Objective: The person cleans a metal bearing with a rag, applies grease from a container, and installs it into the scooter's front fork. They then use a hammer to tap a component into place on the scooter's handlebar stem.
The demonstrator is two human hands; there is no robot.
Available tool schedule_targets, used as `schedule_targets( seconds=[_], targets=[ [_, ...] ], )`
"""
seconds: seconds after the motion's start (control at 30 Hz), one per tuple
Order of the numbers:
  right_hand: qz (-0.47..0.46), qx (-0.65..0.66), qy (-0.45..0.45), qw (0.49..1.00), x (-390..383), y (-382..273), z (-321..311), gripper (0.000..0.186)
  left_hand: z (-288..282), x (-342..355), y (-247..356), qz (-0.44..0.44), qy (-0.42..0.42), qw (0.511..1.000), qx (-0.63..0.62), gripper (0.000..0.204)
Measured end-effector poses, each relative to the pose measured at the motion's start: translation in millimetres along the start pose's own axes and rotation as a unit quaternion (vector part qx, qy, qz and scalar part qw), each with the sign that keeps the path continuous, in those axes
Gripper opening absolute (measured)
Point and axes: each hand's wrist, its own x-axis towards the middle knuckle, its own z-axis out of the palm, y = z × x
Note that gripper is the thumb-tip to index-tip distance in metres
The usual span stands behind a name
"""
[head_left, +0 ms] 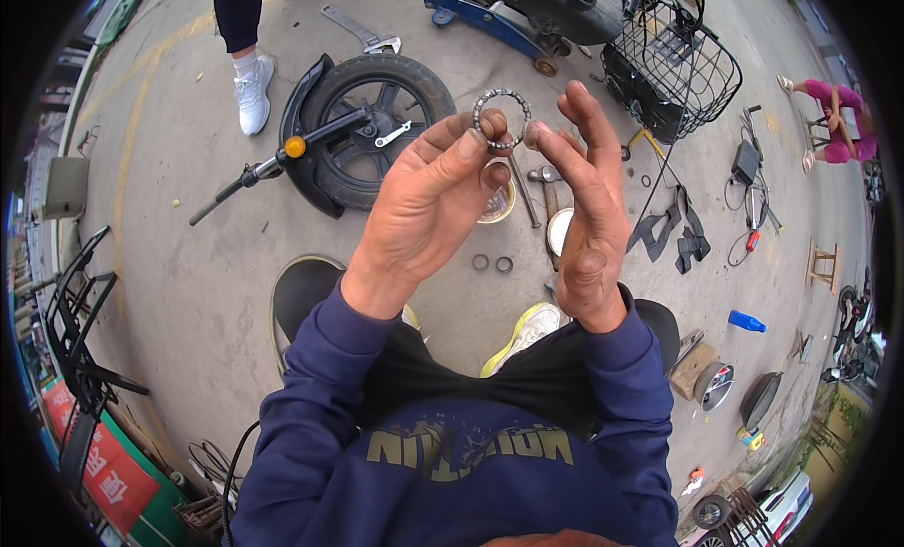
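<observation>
Fingers (468,147) of your left hand (414,199) have that beaded metal ring (501,93) pinched, held up over the ground (212,302). Your right hand's (598,208) are loosely spread, one tip right by its edge, can't tell if touching tbh.

Over on the left stands a bystander's shoe (252,100); there's a jack (476,18) near a basket (683,72), and off right a stool (823,266), a bottle (747,321) and a car (787,511).
</observation>
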Motion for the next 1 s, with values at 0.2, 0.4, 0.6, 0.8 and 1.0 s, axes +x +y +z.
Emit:
schedule_targets(
  seconds=[0.2,0.4,0.6,0.8,1.0],
  targets=[
    [-0.060,-0.011,-0.033,0.998,-5,7,-2,0.095,6,3,-2,0.013,0.031,0.999,-0.001,0.022],
    [-0.078,-0.042,-0.004,0.996,-3,14,15,0.103,8,0,-4,0.012,0.055,0.998,-0.025,0.023],
    [-0.124,-0.199,-0.046,0.971,-7,11,19,0.096,12,2,-7,0.021,0.038,0.998,-0.050,0.020],
    [-0.108,-0.123,-0.015,0.986,-8,10,23,0.097,6,0,-5,0.020,0.033,0.998,-0.050,0.019],
    [-0.137,-0.179,-0.020,0.974,-5,17,20,0.095,5,0,-7,0.025,0.035,0.998,-0.045,0.019]
  ],
)
